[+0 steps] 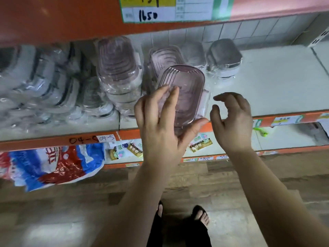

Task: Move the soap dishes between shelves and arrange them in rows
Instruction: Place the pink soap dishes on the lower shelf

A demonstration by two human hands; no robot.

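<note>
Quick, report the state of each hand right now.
Left hand: gripping the pink soap dish.
Right hand: open, loosely curled, holding nothing.

A single wide-angle view, worn on the head, faces the shelf (276, 77) from just in front of it and tilts steeply down. The shelf's top is seen from above. The orange board (71, 18) over the shelf cuts the upper edge, and the floor (71, 220) and feet (201, 216) below the shelf fill the bottom. The left hand (160, 125), gripping a dish (187, 93), and the right hand (233, 122) sit mid-frame at the shelf's front edge, large and close.
</note>
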